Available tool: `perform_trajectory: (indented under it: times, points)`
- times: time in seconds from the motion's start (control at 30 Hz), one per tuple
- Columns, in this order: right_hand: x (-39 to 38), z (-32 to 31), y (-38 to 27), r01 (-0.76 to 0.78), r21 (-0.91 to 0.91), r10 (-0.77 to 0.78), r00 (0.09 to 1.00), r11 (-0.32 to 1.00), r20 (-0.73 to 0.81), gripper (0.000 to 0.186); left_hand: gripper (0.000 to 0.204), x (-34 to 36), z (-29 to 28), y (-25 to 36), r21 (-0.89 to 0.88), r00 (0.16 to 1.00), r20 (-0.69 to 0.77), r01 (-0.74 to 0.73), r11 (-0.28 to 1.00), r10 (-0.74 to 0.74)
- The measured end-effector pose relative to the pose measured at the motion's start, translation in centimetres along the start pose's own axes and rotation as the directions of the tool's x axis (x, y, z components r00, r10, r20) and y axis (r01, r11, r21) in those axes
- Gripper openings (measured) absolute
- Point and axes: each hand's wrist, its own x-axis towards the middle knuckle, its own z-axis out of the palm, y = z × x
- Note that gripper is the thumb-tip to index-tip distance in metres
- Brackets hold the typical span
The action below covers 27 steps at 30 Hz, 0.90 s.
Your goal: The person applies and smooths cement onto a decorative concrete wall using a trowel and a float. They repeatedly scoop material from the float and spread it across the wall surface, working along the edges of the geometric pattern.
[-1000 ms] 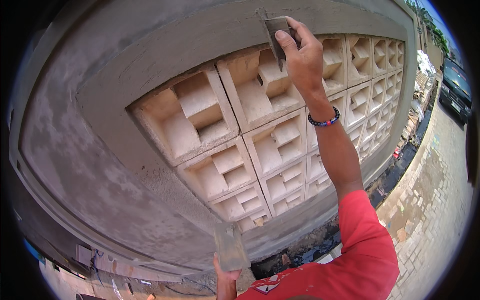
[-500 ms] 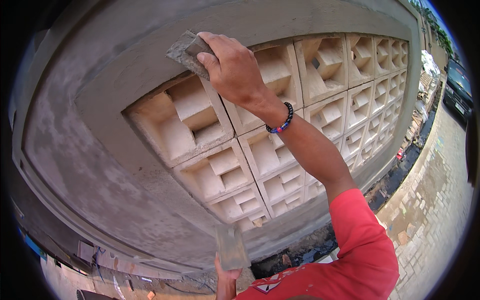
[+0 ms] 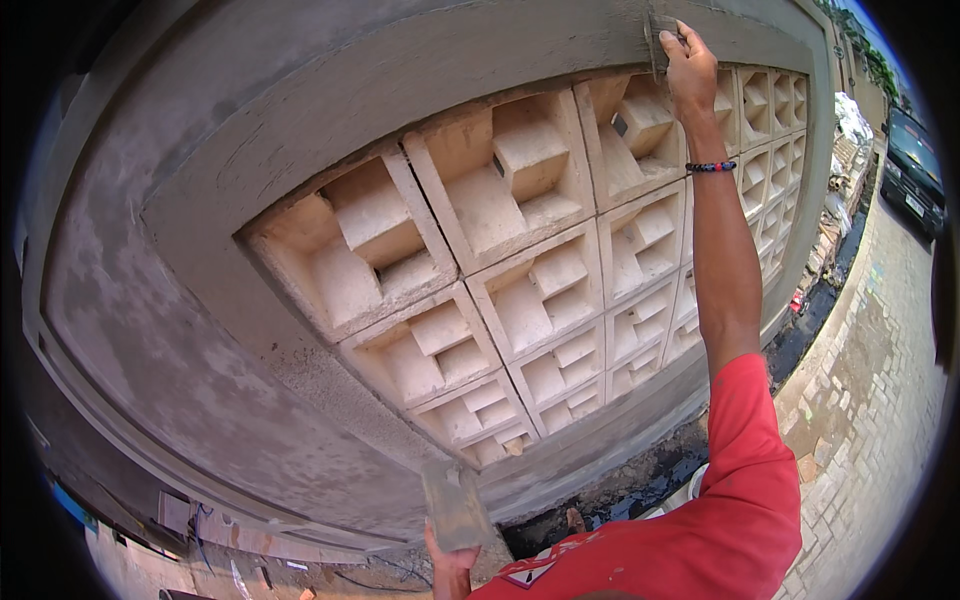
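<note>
My right hand [image 3: 690, 70] is closed on a dark flat trowel [image 3: 660, 45], held against the wet grey plaster band [image 3: 400, 75] along the top of a panel of cream patterned breeze blocks [image 3: 500, 180]. My arm in a red sleeve stretches up across the right part of the panel. Low in the middle, my left hand [image 3: 450, 555] grips a grey rectangular plastering tool [image 3: 455, 505], held in front of the lower plastered edge. Its fingers are partly hidden behind that tool.
A mottled plastered wall [image 3: 150, 330] surrounds the panel. A dark wet drain [image 3: 640, 480] runs along its foot. At the right are a heap of sacks and rubble [image 3: 840, 190], a paved lane [image 3: 850, 440] and a parked dark car [image 3: 910, 170]. Cables [image 3: 200, 530] lie at the lower left.
My right hand with the trowel swept left along the top band, then moved back far to the right, higher than a second ago. My left hand has barely moved.
</note>
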Motion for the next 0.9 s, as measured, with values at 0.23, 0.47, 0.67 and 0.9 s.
perform_trajectory:
  times: [0.23,0.47,0.67,0.9]
  points:
    - [-15.3,12.6,-12.9,0.211,0.003,-0.205,0.949,0.978,0.239,0.037,0.048,2.0,0.8,-1.0,0.03,0.985,0.158,0.066,0.997,-0.07]
    - [-15.3,10.3,-12.6,0.055,0.223,-0.125,0.942,0.973,0.311,0.035,0.05,1.3,1.7,-1.5,-0.005,0.978,0.19,0.095,0.995,-0.092]
    - [-0.4,0.4,-2.4,-0.044,0.109,0.055,0.994,0.993,-0.097,0.042,0.047,0.3,0.3,-1.2,-0.086,0.992,0.116,0.052,0.995,-0.042]
    - [2.0,0.8,-2.5,0.036,-0.457,-0.083,0.993,0.889,-0.083,0.039,0.049,0.6,1.0,-1.3,0.09,1.0,0.002,-0.019,0.996,0.019]
